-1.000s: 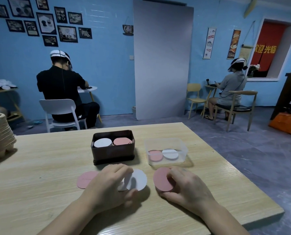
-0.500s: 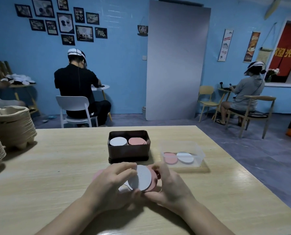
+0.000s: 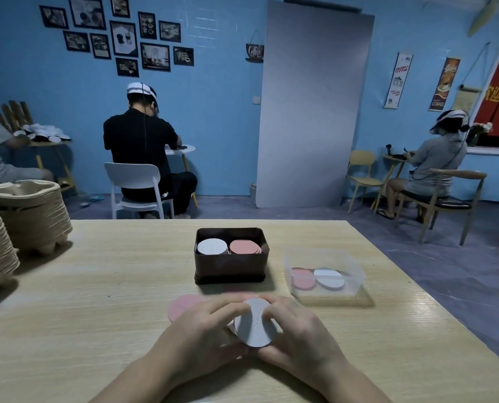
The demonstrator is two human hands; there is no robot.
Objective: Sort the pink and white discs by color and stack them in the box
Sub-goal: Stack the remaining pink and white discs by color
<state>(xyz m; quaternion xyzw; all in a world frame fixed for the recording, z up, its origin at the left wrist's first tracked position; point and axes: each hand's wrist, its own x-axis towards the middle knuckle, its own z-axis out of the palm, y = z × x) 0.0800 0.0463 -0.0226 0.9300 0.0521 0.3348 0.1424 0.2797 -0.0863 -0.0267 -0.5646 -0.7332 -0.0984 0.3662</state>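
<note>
A white disc point(image 3: 255, 322) stands tilted between my two hands near the table's front. My left hand point(image 3: 204, 335) grips its left side and my right hand point(image 3: 300, 330) its right side; pink edges peek out under it. A loose pink disc point(image 3: 181, 305) lies flat just left of my left hand. Behind them the dark brown box point(image 3: 231, 267) holds a white stack point(image 3: 212, 247) on the left and a pink stack point(image 3: 244, 247) on the right. The clear plastic tub point(image 3: 325, 274) to the right holds a pink disc point(image 3: 302, 279) and a white disc point(image 3: 329, 278).
Stacks of beige pulp trays point(image 3: 30, 216) stand at the table's left edge. The wooden table point(image 3: 97, 286) ends at the right past the tub. Two seated people work at small tables by the blue wall behind.
My right hand slid the pink disc left to meet my left hand. Both hands now hold the gathered discs together, with the white one turned up on top.
</note>
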